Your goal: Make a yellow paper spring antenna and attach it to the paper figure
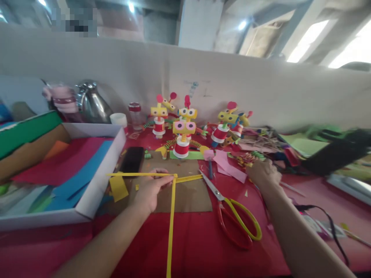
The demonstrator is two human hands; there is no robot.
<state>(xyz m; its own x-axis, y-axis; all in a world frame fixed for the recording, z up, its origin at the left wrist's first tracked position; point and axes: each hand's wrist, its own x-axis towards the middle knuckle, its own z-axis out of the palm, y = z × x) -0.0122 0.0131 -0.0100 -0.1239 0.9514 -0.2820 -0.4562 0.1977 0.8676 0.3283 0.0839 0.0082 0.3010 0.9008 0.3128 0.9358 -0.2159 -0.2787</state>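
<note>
My left hand (149, 191) pinches yellow paper strips (171, 227) where they meet at a corner. One strip points left, a short one points right, and a long one hangs toward me. Underneath lies a brown cardboard sheet (191, 200). At the right, my right hand (264, 174) is closed over a small pile of folded paper springs (256, 155); its fingertips and whatever they grip are hidden. Between my hands rest scissors (220, 196) with one red and one yellow handle, blades partly apart. A yellow paper piece (118, 188) is beside my left hand.
Several paper-cup robot figures (182, 144) stand along the back. A white box (101, 185) of coloured paper fills the left. A black phone (132, 158), pink paper pieces (228, 166), a steel jug (94, 101) and a black cable (327, 220) are around.
</note>
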